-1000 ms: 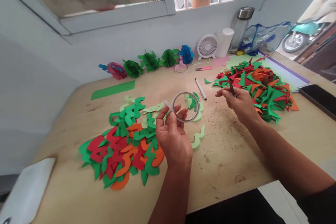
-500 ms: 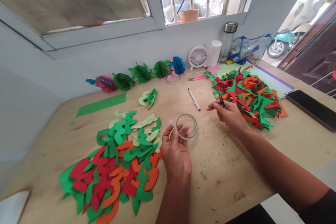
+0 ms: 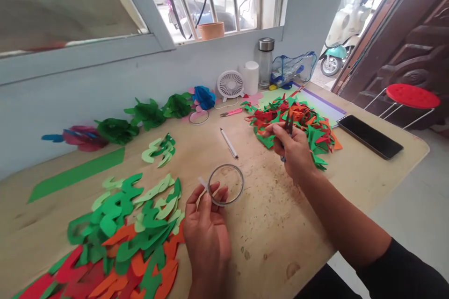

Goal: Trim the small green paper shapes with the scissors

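Note:
My left hand (image 3: pixel 208 229) pinches a nearly used-up roll of clear tape (image 3: pixel 242 182) above the table, its ring upright and a short end of tape sticking out by the thumb. My right hand (image 3: pixel 294 152) is closed around small dark scissors (image 3: pixel 289 122), their blades pointing up between thumb and fingers. Behind that hand lies a pile of red, green and orange paper scraps (image 3: pixel 298 114). Left of my left hand spread many curved paper cutouts (image 3: pixel 150 229) in green, red and orange. A white pen (image 3: pixel 228 143) lies between the two hands, farther back.
Crumpled paper flowers (image 3: pixel 145 113) line the wall, beside a small white fan (image 3: pixel 230 85), a white cylinder (image 3: pixel 251 78) and a glass bottle (image 3: pixel 265 63). A green paper strip (image 3: pixel 77 173) lies left. Pink-handled pliers (image 3: pixel 231 112) and another ring (image 3: pixel 199 117) lie back; a phone (image 3: pixel 370 136) lies right.
The view has turned to the right, so a red stool now shows. My right hand has lifted slightly with the scissors, showing more of them. My left hand still holds the tape.

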{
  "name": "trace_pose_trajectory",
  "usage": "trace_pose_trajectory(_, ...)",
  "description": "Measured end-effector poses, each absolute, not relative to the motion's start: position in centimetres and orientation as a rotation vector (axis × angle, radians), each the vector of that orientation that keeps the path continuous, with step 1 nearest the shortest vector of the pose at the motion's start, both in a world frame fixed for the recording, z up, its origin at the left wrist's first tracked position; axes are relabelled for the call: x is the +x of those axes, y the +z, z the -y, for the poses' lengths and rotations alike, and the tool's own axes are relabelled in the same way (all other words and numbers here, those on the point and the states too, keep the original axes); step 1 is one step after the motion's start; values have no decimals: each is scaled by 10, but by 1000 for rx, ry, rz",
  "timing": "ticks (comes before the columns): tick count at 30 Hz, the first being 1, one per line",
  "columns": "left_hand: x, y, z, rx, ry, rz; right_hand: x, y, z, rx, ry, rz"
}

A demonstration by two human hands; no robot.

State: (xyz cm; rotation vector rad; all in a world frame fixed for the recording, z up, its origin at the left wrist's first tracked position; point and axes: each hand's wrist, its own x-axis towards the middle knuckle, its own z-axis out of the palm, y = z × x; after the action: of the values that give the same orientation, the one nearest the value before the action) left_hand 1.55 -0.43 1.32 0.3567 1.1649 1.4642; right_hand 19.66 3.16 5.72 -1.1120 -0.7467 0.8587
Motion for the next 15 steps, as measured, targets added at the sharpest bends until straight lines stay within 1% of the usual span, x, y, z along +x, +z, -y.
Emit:
trace_pose_trajectory(5, 23, 11, 10, 417, 1403, -1149, 188, 51, -31, -1147, 1017, 726)
trace_pose_trajectory(15, 47, 8, 12, 470, 1253, -1064, 188, 42, -28, -1116, 962, 828)
